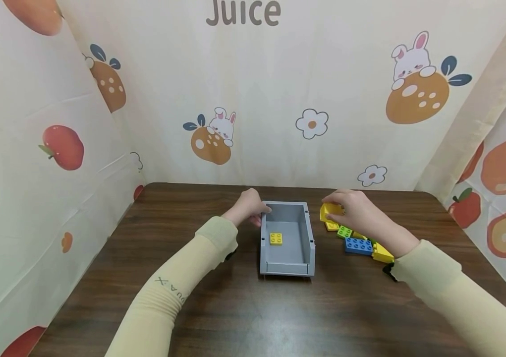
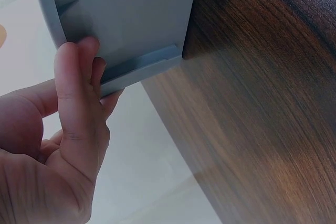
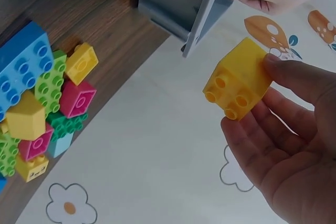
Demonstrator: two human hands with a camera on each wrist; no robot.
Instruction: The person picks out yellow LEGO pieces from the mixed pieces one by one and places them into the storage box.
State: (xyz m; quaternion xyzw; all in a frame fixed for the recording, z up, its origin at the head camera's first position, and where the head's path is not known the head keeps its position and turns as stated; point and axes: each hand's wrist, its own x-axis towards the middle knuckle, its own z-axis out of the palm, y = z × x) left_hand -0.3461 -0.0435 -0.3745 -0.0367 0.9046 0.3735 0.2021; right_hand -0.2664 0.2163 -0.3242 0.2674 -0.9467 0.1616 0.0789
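A grey open-topped box (image 1: 287, 269) stands on the table, with a small yellow four-stud brick (image 1: 276, 239) lying inside. At its far left corner my left hand (image 1: 249, 207) grips the side wall, thumb at the rim; the left wrist view shows the fingers (image 2: 76, 93) against the outer side. To the right of the box, my right hand (image 1: 359, 210) holds up a yellow building brick (image 3: 241, 80) with a sloped side, pinched between thumb and fingers. Its studs face away from the palm in the right wrist view.
Right of the box lies a pile of loose building bricks, among them a blue brick (image 1: 359, 246), a light green brick (image 1: 344, 232) and a yellow sloped brick (image 1: 382, 253). Pink bricks (image 3: 77, 98) show there too. A printed curtain (image 1: 261, 153) hangs behind the table (image 1: 235, 317).
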